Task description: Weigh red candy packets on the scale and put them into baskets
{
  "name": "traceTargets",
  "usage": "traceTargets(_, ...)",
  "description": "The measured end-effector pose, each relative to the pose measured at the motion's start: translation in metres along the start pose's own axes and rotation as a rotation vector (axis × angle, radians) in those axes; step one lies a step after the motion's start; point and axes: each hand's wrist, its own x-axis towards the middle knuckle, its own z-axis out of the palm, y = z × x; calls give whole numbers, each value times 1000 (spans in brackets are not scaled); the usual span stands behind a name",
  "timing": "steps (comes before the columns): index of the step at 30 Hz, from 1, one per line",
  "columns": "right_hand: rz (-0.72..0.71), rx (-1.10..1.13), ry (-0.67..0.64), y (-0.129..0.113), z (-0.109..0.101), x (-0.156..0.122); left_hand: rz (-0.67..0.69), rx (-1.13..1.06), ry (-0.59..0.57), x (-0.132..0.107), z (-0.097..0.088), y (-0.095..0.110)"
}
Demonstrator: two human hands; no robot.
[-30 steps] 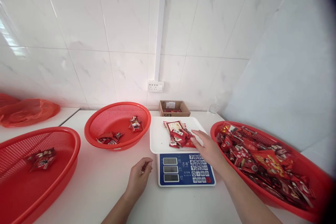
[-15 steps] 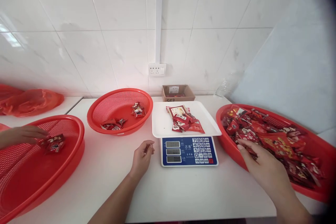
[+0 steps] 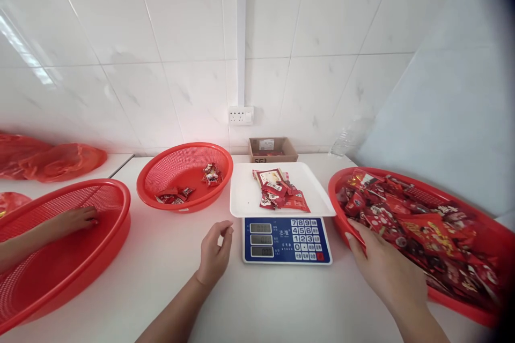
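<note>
Right hand (image 3: 386, 262): shifted from tray (image 3: 243, 187) to basket rim (image 3: 333, 198); grip astride it, pinch cannot be told.
Left hand (image 3: 216, 251): grip pressed together, beside scale (image 3: 282, 236).
Tray: mostly red packets (image 3: 281, 193).

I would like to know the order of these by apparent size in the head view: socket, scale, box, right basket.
Largest to smallest:
1. Right basket
2. Scale
3. Box
4. Socket
</note>
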Motion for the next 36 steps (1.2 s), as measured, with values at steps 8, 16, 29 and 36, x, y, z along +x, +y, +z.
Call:
traceTargets(8, -29, -112, 42, -9, -7, -4, 460, 325, -299, 50, 42, 64)
traceTargets(16, -71, -135, 49, -17, -18, -9, 339, 480, -794, 100, 72, 85)
traceTargets(29, -149, -84, 55, -11, -12, -7, 121, 184, -474, 107, 77, 81)
traceTargets(36, -195, -106, 97, -9, -11, -8, -49, -93, -183, 115, 74, 84)
